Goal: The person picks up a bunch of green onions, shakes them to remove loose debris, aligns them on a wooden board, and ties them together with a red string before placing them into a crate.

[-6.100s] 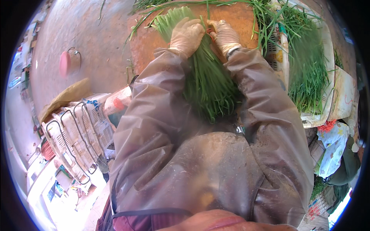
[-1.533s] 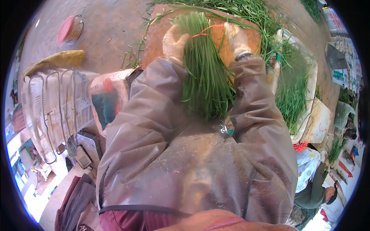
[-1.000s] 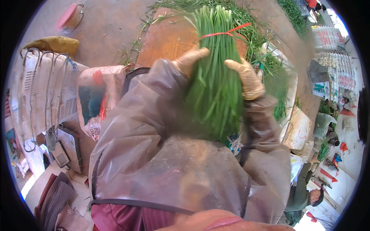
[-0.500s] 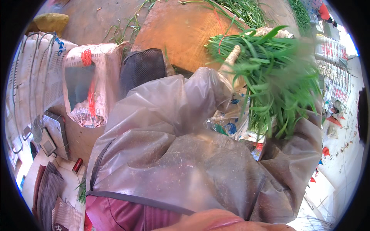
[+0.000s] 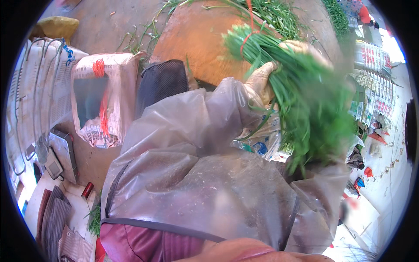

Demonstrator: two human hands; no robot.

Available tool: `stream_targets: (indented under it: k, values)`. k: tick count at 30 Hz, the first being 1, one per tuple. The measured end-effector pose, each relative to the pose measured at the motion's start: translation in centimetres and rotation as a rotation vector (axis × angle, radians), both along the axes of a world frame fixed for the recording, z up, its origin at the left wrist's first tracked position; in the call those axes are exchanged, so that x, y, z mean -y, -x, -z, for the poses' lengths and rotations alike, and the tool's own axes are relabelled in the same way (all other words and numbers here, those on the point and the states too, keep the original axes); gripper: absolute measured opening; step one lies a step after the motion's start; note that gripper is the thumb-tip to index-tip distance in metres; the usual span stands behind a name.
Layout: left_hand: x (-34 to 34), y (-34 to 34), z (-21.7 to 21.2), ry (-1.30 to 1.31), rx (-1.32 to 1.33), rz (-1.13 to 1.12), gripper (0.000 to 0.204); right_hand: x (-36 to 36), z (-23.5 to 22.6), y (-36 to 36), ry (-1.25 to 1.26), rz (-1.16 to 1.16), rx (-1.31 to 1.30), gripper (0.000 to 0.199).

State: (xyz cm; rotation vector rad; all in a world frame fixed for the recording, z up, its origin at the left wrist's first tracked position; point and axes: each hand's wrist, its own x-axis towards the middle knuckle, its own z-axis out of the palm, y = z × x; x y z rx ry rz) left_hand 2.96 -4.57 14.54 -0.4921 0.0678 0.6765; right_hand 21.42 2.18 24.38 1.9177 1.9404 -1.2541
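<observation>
bunch of chives (image 5: 301,96) lifted off orange board (image 5: 196,39), now up and to right of it, tips drooping toward person's chest. left hand (image 5: 261,81), gloved, wrapped around bunch near middle, board side. right hand (image 5: 301,47), gloved, closed on far side of bunch (partly blurred). red band (image 5: 247,32) ties bunch near cut end. judgement: light, soft, floppy; blades likely bruise and slide out if squeezed loosely. best hold just by band, second hand under middle. loose chives (image 5: 270,11) lie at board's far edge.
</observation>
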Motion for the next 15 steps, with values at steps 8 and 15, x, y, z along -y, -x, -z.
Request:
stream_targets:
  k: [8, 15]
  values:
    - [-6.3, 4.8, 4.4, -1.308, -1.362, -0.296, 0.078, 10.3, 11.8, 10.1, -0.213, 0.855, -1.053, 0.047]
    - [-9.2, 10.8, 4.6, -2.186, -1.676, 0.94, 0.078, 11.9, 23.2, 19.4, 0.468, 0.955, -1.12, 0.036]
